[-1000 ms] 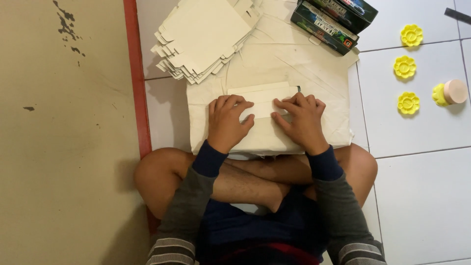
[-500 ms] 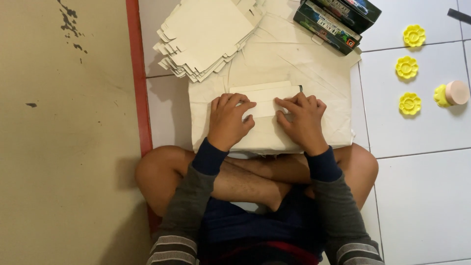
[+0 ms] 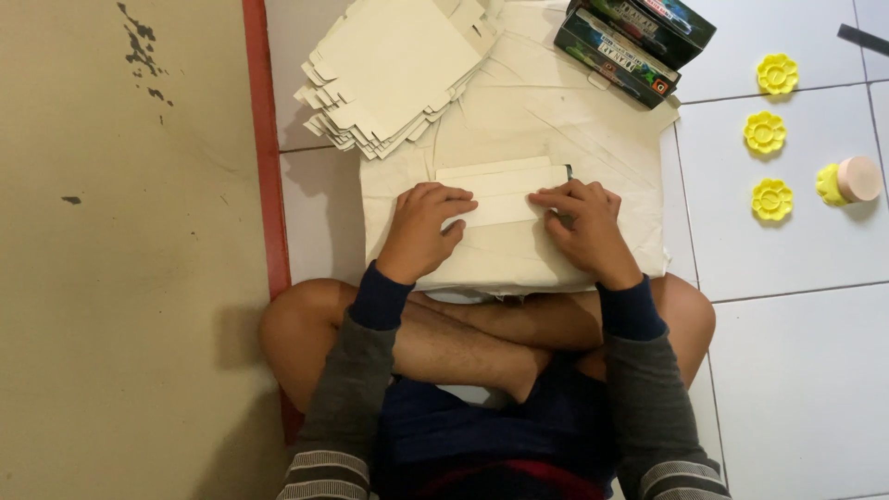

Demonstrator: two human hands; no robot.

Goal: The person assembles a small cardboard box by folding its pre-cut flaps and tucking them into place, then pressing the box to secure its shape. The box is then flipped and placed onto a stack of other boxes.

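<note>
While flat on the folded carton blank, left hand and right hand (fingers spread), edges clear.

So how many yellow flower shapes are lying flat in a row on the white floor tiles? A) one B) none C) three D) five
C: three yellow flower shapes lie in a row on the white tiles, the top flower, the middle flower and the bottom flower, off to the side of the right hand.
</note>
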